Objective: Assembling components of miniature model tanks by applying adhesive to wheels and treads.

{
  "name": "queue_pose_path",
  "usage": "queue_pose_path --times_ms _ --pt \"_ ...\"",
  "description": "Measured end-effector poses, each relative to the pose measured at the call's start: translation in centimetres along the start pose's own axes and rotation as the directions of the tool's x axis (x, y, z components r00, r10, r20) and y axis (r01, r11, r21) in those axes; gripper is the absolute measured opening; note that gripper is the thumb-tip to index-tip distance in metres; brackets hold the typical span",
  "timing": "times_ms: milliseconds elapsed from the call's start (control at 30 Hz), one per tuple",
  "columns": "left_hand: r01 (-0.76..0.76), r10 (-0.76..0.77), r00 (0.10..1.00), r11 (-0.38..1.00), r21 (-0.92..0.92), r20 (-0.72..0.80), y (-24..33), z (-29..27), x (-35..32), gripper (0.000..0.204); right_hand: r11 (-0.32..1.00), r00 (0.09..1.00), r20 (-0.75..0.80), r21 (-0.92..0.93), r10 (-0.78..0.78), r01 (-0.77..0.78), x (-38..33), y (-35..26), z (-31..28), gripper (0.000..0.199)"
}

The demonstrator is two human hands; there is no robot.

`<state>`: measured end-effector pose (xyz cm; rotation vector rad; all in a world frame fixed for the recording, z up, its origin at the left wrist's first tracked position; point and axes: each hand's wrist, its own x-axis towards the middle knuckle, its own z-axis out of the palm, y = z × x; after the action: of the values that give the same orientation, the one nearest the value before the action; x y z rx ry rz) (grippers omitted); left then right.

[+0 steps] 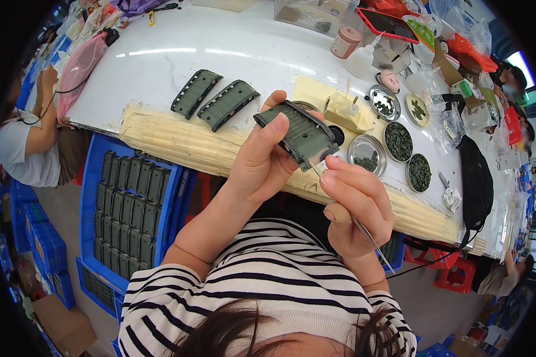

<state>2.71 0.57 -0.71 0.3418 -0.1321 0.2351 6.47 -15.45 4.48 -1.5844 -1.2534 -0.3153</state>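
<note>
My left hand (261, 149) is closed round a dark green curved plastic part (307, 135) with toothed black edges, its thumb lying on top. In my right hand (358, 202) is a slim metal tool (372, 239); its tip touches or nearly touches the part's near end. Whether it is tweezers or a pick I cannot tell. One right finger wears a tan covering. Two similar green parts, a left one (196, 93) and a right one (228, 105), lie on the white table (161, 65) beyond my left hand.
Round tins of small dark green pieces, such as one tin (398, 141), stand at right near a yellow block (346, 112). Pale tape covers the table's front edge (178, 140). A blue crate (89, 196) of green parts is at lower left. Another person (30, 143) sits at left.
</note>
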Motion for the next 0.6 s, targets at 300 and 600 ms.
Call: queue_pose_path --times_ms 300,600 --pt "-0.004 0.004 1.0 1.0 0.009 -0.007 -0.1 -0.1 0.0 0.041 1.0 1.0 0.01 -0.006 -0.016 0.016 0.2 0.1 -0.1 0.031" --pt "-0.055 0.052 0.997 0.997 0.058 0.051 -0.2 -0.4 -0.2 0.04 0.976 0.995 -0.097 0.217 0.009 0.012 -1.0 1.4 -0.5 0.027"
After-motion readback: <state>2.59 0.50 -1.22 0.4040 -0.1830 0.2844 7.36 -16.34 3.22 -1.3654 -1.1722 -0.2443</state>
